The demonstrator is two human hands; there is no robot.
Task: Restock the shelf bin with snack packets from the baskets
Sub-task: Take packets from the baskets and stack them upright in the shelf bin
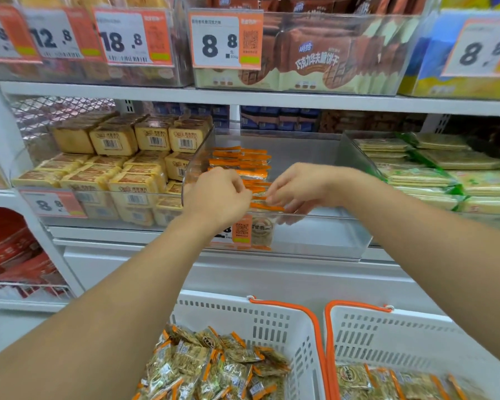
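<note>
Restocking in progress: clear shelf bin (324, 241), part filled.

Item: orange-edged snack packets (243, 161), stood in a row along the bin's left side, running back toward 12 o'clock; the bin's right half is bare. Left hand (218, 194) has its grip curled and pinching the front packets of the row; right hand (296, 186) meets it from 3 o'clock, fingertips pinching an orange packet edge. Stock remaining: left basket (272, 321) at 6 o'clock heaped with packets, right basket (401, 333) at 5 o'clock holding more. Judged well short of half done.
</note>
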